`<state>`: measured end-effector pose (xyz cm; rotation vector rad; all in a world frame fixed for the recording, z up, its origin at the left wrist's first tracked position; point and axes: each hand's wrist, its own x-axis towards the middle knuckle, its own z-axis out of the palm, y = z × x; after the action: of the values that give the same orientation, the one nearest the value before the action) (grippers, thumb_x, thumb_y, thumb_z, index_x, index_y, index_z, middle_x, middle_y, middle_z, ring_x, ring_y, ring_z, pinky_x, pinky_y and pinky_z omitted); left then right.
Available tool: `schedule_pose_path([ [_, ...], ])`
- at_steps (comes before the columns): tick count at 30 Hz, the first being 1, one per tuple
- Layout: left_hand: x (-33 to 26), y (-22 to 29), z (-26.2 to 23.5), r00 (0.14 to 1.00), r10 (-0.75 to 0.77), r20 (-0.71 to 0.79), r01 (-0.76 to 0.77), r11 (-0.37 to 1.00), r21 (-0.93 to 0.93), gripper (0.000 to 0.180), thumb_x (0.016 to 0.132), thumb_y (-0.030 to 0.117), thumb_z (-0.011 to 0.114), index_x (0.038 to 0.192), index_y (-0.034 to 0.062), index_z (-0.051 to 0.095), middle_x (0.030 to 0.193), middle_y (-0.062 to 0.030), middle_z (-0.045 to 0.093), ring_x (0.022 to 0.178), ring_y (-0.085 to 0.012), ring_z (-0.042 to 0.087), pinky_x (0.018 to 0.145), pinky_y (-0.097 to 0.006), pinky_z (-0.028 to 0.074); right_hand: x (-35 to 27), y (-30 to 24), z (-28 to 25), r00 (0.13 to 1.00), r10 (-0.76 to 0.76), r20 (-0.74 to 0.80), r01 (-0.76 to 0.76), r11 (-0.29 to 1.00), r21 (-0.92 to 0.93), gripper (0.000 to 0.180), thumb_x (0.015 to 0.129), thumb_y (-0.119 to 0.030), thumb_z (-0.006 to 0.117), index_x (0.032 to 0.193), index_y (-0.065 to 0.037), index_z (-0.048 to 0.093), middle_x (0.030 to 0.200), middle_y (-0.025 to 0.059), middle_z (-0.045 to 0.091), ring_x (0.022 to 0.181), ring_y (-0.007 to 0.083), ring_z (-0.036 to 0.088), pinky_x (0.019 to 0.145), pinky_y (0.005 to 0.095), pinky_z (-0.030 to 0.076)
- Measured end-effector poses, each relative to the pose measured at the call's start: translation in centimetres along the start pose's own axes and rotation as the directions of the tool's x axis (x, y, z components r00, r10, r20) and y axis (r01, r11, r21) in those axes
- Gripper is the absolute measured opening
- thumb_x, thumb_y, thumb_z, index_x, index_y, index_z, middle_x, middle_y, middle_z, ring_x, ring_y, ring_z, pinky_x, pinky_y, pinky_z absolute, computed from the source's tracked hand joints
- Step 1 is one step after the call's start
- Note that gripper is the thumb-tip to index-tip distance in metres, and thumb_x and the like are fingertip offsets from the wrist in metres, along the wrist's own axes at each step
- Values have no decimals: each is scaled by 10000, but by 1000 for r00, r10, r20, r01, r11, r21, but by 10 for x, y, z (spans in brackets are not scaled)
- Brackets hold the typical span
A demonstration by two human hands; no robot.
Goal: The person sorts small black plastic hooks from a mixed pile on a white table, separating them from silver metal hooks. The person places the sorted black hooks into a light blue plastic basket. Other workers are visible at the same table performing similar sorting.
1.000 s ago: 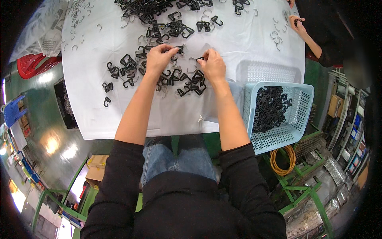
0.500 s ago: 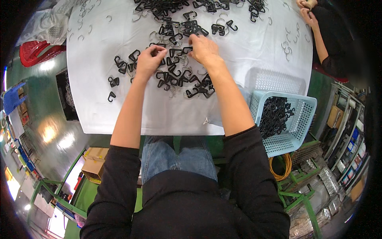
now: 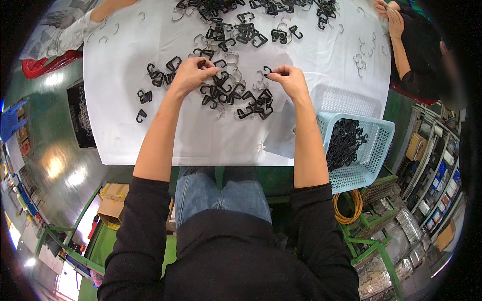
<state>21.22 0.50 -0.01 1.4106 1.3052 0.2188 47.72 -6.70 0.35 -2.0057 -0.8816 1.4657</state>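
Observation:
Black plastic hooks [image 3: 219,94] with thin metal ends lie in loose piles on the white-covered table [image 3: 140,135]. My right hand [image 3: 290,83], to the right of the middle pile, pinches one black hook [image 3: 267,70] between thumb and fingers, raised off the cloth. At the pile's upper left, my left hand [image 3: 193,75] is closed, with fingertips pressed together. Something dark shows between its fingers, mostly hidden by them. Several more black hooks [image 3: 159,75] lie just left of that hand.
A light-blue plastic basket [image 3: 374,173] holding black hooks stands at the table's right edge. Thin metal rings [image 3: 359,62] lie scattered at right. One person's hands [image 3: 391,15] work at far right; another person's sleeve [image 3: 75,35] reaches in at far left. A larger hook pile [image 3: 216,7] sits at the back.
My right hand has moved right and away from the pile, and a black hook now shows in its fingers. My left hand has shifted slightly right. Another person's arm has appeared at far left.

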Motion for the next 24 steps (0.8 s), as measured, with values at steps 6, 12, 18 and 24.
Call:
schedule_pose_path([
  [6, -24, -3, -5, 954, 93, -285, -88, 996, 30, 233, 741, 249, 686, 856, 56, 623, 655, 5, 551, 623, -90, 494, 566, -242, 399, -14, 10, -9, 997, 82, -15, -76, 968, 240, 171, 674, -136, 712, 791, -30, 646, 662, -12, 591, 593, 73, 509, 530, 206, 400],
  [12, 1, -1, 30, 936, 189, -296, -12, 859, 511, 287, 716, 284, 676, 926, 99, 611, 750, -81, 621, 718, -224, 604, 636, -354, 459, -25, 17, -10, 998, 63, 8, -64, 978, 196, 200, 691, -161, 696, 801, -15, 614, 738, 76, 635, 681, 157, 602, 591, 222, 453],
  [18, -17, -4, -13, 997, 61, 37, -60, 997, -47, 351, 749, 228, 651, 1045, 67, 556, 793, -55, 597, 691, -147, 556, 589, -270, 427, -51, 14, -8, 954, -177, 240, -63, 668, 742, 211, 759, -102, 600, 944, -8, 560, 811, 87, 596, 823, 201, 610, 616, 241, 464],
  [24, -61, -19, -46, 966, 219, 137, 15, 481, -877, 326, 789, 164, 611, 1065, 16, 521, 994, -80, 577, 740, -118, 552, 540, -187, 429, -12, -20, 55, 919, -110, 378, 2, 961, 275, 278, 729, -123, 665, 979, -47, 570, 876, 57, 573, 690, 175, 560, 558, 275, 438],
])
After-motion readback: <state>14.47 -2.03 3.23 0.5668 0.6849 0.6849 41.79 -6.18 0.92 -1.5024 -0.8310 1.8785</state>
